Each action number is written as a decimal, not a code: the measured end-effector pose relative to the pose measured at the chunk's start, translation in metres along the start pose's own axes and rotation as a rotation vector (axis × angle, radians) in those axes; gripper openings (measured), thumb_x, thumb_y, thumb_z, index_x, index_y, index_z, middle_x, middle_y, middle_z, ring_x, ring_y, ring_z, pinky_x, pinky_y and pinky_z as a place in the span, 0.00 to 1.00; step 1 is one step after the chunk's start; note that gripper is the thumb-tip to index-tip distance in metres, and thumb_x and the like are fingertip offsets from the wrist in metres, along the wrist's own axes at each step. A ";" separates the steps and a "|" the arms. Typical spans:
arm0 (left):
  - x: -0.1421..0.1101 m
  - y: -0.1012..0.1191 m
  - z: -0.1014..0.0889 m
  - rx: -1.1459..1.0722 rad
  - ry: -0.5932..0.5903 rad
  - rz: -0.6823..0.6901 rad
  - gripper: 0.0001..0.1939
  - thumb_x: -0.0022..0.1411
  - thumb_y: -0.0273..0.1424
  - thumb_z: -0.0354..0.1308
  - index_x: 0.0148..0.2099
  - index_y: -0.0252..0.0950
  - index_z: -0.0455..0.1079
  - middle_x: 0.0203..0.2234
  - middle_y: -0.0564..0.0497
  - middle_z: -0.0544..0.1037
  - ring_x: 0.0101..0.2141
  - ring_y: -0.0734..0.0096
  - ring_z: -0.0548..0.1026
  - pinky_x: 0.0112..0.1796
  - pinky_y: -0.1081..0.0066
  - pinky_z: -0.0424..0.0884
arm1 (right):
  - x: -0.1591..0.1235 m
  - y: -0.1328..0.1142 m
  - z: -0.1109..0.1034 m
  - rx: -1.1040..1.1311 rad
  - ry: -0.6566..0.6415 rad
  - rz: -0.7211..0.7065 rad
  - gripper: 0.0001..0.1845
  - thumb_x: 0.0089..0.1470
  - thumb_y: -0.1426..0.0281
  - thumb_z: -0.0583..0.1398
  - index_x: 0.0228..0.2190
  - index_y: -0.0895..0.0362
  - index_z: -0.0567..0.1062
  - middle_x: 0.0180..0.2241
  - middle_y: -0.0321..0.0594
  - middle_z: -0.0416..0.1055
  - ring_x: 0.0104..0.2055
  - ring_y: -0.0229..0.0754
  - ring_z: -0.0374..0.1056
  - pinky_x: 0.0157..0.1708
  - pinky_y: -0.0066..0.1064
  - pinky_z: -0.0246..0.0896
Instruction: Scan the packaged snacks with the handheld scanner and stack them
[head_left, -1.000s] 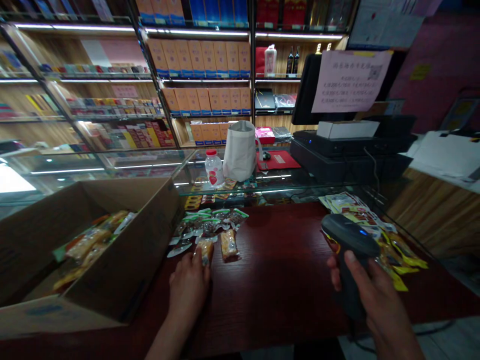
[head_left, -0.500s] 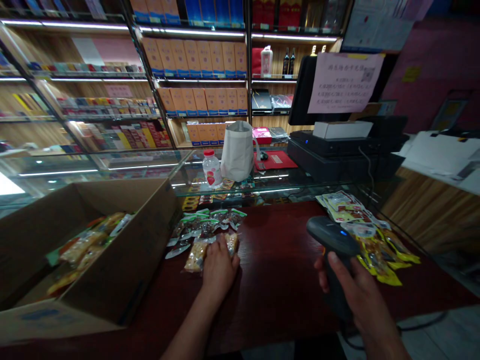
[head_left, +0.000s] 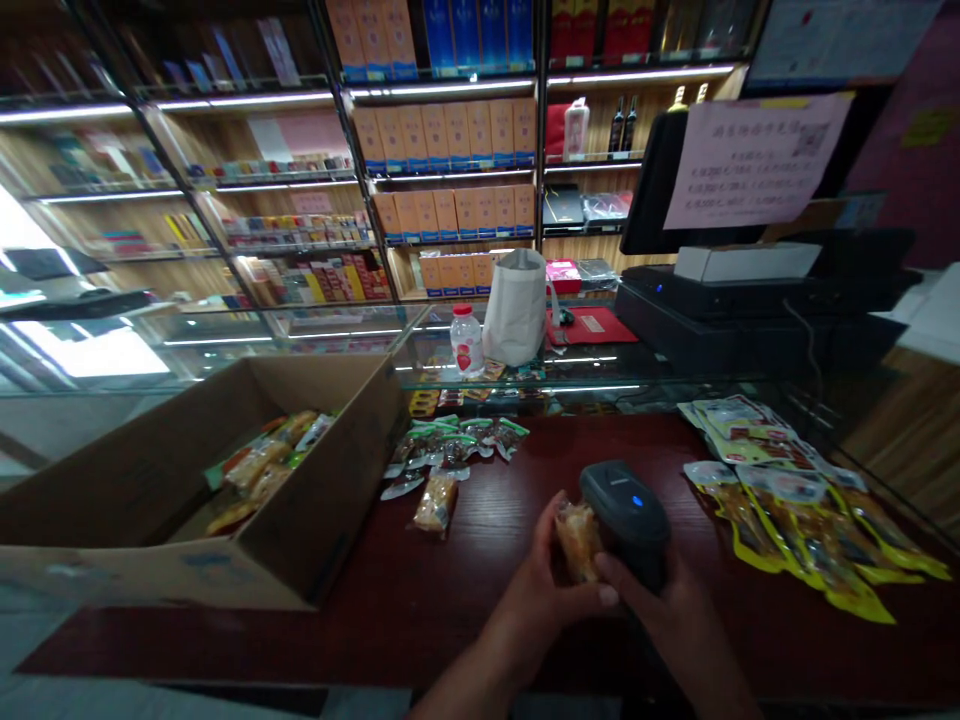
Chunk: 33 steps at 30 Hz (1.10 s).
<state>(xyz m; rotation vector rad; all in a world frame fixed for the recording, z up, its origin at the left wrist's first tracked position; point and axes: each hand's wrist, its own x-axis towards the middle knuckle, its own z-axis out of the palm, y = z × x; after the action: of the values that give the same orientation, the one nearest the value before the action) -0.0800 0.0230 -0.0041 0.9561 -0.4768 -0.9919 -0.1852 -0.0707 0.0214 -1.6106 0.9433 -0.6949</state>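
My left hand [head_left: 544,590] grips a small clear-wrapped snack pack [head_left: 579,540], light brown inside, above the dark red counter [head_left: 495,530]. Against its right side, or very close to it, is the head of a black barcode scanner [head_left: 622,505] with a blue light. My right hand [head_left: 667,610] is wrapped around the scanner's handle. A second wrapped snack pack [head_left: 436,502] lies on the counter to the left. Just behind it are several small green-topped packets [head_left: 454,445] with dark contents.
An open cardboard box [head_left: 322,540] holding wrapped snacks stands at left. Yellow-edged packets [head_left: 810,530] lie at right. Behind are a red-capped bottle [head_left: 466,345], a white bag [head_left: 516,310] on the glass case, and a black register [head_left: 750,310] with a monitor.
My left hand has lifted one snack pack off the counter and carried it right to the scanner. The scanner has moved left relative to the yellow packets. The view has turned left.
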 end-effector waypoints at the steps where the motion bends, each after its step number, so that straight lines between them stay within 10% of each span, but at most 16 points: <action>1: -0.001 0.001 -0.001 0.043 -0.021 -0.002 0.59 0.38 0.25 0.74 0.67 0.41 0.45 0.59 0.40 0.66 0.56 0.54 0.68 0.53 0.61 0.67 | -0.001 -0.001 -0.001 -0.006 -0.006 0.005 0.36 0.37 0.50 0.65 0.44 0.61 0.73 0.40 0.47 0.76 0.42 0.53 0.72 0.43 0.37 0.64; 9: -0.003 0.015 -0.013 0.214 -0.045 -0.067 0.25 0.58 0.46 0.62 0.45 0.33 0.59 0.36 0.48 0.74 0.27 0.80 0.70 0.24 0.80 0.64 | 0.000 0.001 -0.009 0.072 -0.083 0.032 0.30 0.36 0.55 0.67 0.39 0.61 0.73 0.35 0.43 0.77 0.37 0.49 0.72 0.38 0.34 0.65; 16: -0.004 0.031 -0.009 0.169 0.137 -0.024 0.31 0.54 0.39 0.68 0.52 0.37 0.54 0.37 0.50 0.75 0.27 0.74 0.75 0.23 0.78 0.70 | 0.005 0.018 -0.008 0.062 -0.096 0.044 0.31 0.37 0.52 0.68 0.38 0.60 0.71 0.21 0.35 0.71 0.22 0.43 0.65 0.25 0.32 0.58; 33: 0.013 0.048 -0.044 0.111 0.453 0.066 0.33 0.41 0.39 0.75 0.49 0.31 0.71 0.39 0.46 0.79 0.32 0.69 0.78 0.32 0.72 0.78 | 0.004 0.014 -0.021 0.168 -0.176 -0.039 0.25 0.53 0.49 0.60 0.33 0.61 0.70 0.19 0.35 0.67 0.21 0.35 0.63 0.24 0.26 0.58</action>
<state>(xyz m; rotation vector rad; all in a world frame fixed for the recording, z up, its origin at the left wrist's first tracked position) -0.0187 0.0412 0.0128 1.2172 -0.1819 -0.6658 -0.2035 -0.0859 0.0125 -1.5170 0.7087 -0.6300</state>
